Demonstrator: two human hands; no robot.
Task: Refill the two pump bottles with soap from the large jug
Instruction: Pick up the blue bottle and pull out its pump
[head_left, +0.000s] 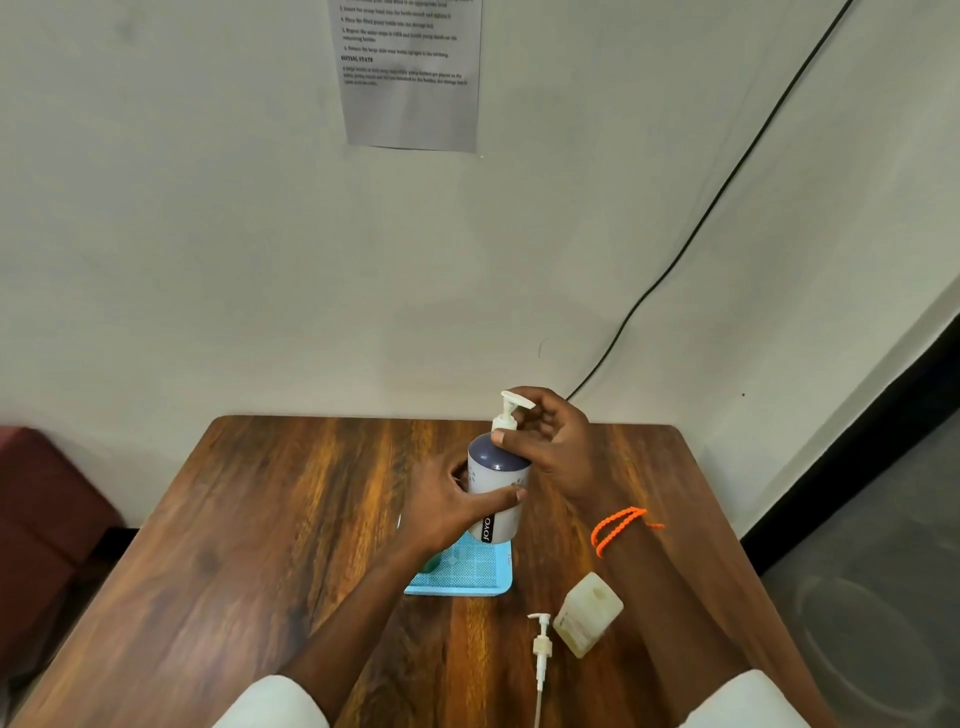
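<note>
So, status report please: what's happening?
Left hand grips pump bottle. Right hand at its pump head. Nothing in the way.

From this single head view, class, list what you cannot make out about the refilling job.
- Soap level in the pump bottle: opaque wall, left hand wraps it.
- Teal object on the blue tray: mostly behind the left forearm.
- Loose pump: tube cut by the bottom edge.
- Wall sheet: print too small, top cropped.
</note>
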